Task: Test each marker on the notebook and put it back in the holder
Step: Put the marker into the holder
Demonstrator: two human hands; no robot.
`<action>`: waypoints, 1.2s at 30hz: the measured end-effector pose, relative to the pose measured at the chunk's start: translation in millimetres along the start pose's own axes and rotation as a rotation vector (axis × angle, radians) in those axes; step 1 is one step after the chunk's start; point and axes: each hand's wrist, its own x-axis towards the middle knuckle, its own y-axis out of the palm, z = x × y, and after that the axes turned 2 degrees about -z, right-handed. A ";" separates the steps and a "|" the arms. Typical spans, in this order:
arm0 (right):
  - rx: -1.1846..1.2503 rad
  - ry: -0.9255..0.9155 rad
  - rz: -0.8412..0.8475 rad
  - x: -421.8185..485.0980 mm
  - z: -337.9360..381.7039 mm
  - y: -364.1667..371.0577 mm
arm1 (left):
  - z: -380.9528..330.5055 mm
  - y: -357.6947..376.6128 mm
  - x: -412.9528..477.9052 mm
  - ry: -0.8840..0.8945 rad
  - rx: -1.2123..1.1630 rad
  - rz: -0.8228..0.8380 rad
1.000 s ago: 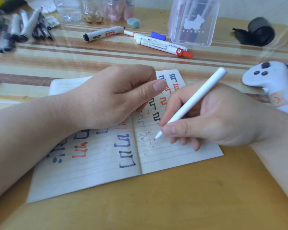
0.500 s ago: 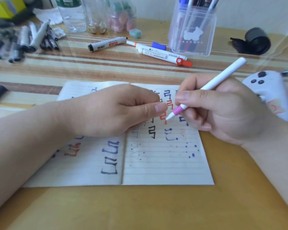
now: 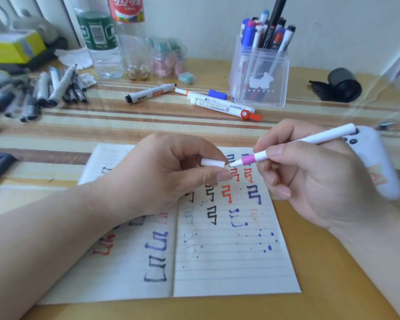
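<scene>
An open lined notebook [image 3: 229, 257] with blue, red and black test marks lies flat in front of me. Above its top edge my right hand [image 3: 310, 181] grips a slim white marker [image 3: 293, 144] with a pink collar, tip pointing left. My left hand [image 3: 169, 176] pinches its white cap [image 3: 213, 163], open end toward the tip, a small gap between them. The clear plastic holder [image 3: 259, 72], full of upright markers, stands at the back right.
Three loose markers [image 3: 217, 102] lie left of the holder. A pile of dark pens [image 3: 44, 93] is at the far left. Bottles [image 3: 116, 38] and a jar stand at the back. A white controller [image 3: 374, 162] lies right of my right hand, a black roll [image 3: 342, 85] behind it.
My right hand lifted the marker off the lower page and brought its tip up to the cap in my left hand. My view tilted up, showing more of the holder and bottles.
</scene>
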 end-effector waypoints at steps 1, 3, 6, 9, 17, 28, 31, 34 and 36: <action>-0.005 -0.011 -0.007 -0.6 0.5 0.4 | -0.8 -0.5 0.0 0.001 -0.003 -0.009; -0.020 -0.033 -0.005 -2.0 0.9 1.1 | -3.8 -1.3 0.3 -0.004 -0.007 -0.009; -0.042 -0.067 0.025 -3.7 1.5 1.5 | -7.1 -1.2 0.1 0.000 0.007 -0.001; -0.058 -0.099 0.032 -4.7 1.4 2.6 | -8.6 -1.9 -0.2 0.031 0.058 0.008; -0.070 -0.115 0.014 -7.7 6.4 10.0 | -8.4 -1.4 -1.9 0.065 0.094 -0.006; 0.039 0.011 0.011 -5.6 10.0 18.9 | -13.2 -3.7 -5.5 0.189 0.158 -0.116; 0.018 0.032 -0.001 -7.8 9.1 19.1 | -12.2 -3.6 -3.9 0.164 0.163 -0.071; -0.022 0.014 -0.016 -7.0 0.2 20.9 | -9.3 -1.5 0.4 0.183 0.207 -0.071; -0.017 0.020 -0.013 -3.9 -5.3 20.5 | -3.6 0.3 4.1 0.166 0.236 -0.080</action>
